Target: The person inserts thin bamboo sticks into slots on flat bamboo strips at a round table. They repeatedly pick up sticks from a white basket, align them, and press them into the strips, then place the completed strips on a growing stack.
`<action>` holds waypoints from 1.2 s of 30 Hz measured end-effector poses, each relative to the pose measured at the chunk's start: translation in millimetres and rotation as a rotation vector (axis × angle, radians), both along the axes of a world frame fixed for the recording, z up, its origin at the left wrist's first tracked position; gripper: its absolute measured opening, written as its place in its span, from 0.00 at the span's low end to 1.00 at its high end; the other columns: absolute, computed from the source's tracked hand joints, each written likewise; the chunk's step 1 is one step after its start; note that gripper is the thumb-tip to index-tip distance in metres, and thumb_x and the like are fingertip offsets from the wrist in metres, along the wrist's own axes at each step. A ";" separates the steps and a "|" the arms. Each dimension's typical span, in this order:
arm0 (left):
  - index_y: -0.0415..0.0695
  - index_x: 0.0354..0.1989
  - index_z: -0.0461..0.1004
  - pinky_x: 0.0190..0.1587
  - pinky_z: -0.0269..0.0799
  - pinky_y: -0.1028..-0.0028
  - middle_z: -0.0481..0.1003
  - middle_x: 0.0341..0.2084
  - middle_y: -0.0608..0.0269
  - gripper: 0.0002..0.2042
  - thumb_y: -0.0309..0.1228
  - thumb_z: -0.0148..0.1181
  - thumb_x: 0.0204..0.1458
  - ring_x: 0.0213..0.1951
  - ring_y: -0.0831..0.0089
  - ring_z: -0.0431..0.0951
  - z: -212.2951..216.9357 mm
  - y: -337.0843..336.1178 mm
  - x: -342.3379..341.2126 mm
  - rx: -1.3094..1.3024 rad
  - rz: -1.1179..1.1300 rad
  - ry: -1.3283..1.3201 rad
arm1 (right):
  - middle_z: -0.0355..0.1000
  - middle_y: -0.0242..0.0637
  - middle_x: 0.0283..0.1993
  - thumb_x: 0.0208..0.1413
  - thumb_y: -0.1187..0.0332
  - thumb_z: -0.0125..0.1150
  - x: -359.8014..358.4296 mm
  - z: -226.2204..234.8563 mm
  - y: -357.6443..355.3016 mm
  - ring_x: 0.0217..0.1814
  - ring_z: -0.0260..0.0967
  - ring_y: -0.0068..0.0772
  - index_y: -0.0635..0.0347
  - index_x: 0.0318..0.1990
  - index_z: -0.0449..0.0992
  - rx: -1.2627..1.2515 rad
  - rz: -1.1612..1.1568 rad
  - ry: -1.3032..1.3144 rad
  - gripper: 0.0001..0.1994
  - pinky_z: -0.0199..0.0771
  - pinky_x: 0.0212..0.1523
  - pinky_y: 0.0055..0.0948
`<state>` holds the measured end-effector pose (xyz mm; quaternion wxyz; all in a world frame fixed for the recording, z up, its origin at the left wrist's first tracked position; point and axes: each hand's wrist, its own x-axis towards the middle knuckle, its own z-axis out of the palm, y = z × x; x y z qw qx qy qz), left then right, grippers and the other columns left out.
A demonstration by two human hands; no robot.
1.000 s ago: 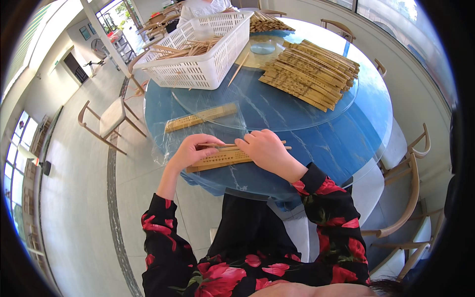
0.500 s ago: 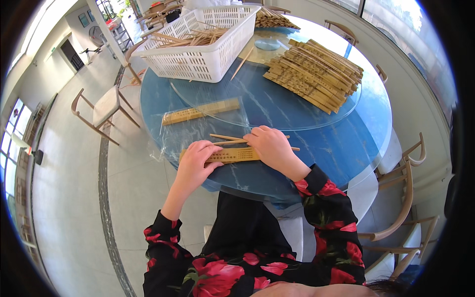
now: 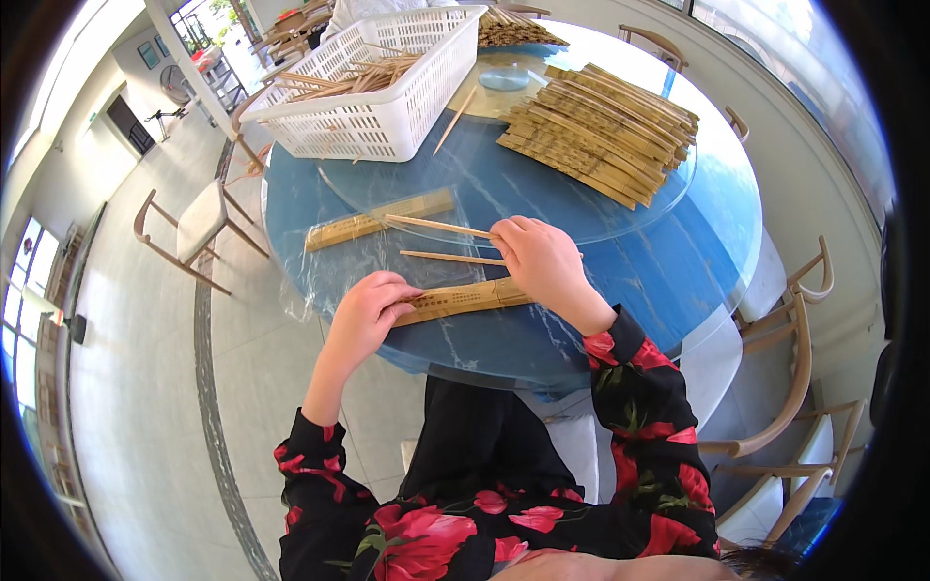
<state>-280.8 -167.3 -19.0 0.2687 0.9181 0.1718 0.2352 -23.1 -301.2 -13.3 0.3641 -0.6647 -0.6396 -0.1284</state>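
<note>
A: Which step is this?

B: Packing, I'd judge. The left hand (image 3: 366, 312) pinches the near end of a flat bundle of bamboo sticks (image 3: 463, 299), which lies on the blue worktop (image 3: 668, 271) between both hands. The right hand (image 3: 544, 261) has its fingers curled on the bundle's other end and on two loose sticks (image 3: 441, 242).

A: And next?

B: Probably squaring the loose sticks against the bundle. A clear bag (image 3: 373, 223) lies at eleven o'clock, the white basket (image 3: 373, 82) beyond it.

The left hand (image 3: 366, 312) lies palm down, fingers (image 3: 399, 293) curled. The right hand (image 3: 542, 259) reaches forward, its wrist bent left.
</note>
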 end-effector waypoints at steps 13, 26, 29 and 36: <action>0.38 0.39 0.78 0.32 0.66 0.81 0.74 0.29 0.72 0.03 0.23 0.61 0.61 0.28 0.87 0.69 -4.3 -0.3 28.2 -0.452 0.154 -0.503 | 0.66 0.40 0.25 0.64 0.55 0.63 19.4 43.9 -18.0 0.25 0.62 0.37 0.62 0.39 0.80 -0.152 0.002 0.520 0.16 0.63 0.28 0.35; 0.42 0.51 0.69 0.54 0.75 0.72 0.77 0.45 0.61 0.09 0.21 0.56 0.64 0.47 0.73 0.77 -14.0 -11.1 71.3 -1.507 -0.095 -1.156 | 0.60 0.20 0.27 0.69 0.49 0.56 -0.6 25.1 -18.6 0.22 0.49 0.08 0.64 0.53 0.77 -0.540 0.528 1.312 0.24 0.47 0.21 0.14; 0.42 0.51 0.68 0.55 0.76 0.70 0.76 0.46 0.59 0.10 0.21 0.56 0.64 0.47 0.71 0.77 -20.1 -11.8 73.0 -1.566 -0.085 -1.289 | 0.64 0.21 0.25 0.67 0.50 0.59 -6.4 22.0 -16.8 0.23 0.54 0.09 0.64 0.49 0.78 -0.574 0.535 1.265 0.22 0.51 0.21 0.16; 0.44 0.49 0.67 0.43 0.75 0.74 0.74 0.40 0.65 0.10 0.23 0.58 0.63 0.37 0.78 0.75 -18.0 -20.5 75.3 -1.516 0.052 -1.185 | 0.70 0.23 0.25 0.65 0.65 0.62 -6.2 21.1 -14.5 0.26 0.61 0.11 0.64 0.40 0.80 -0.407 0.281 1.080 0.10 0.59 0.25 0.19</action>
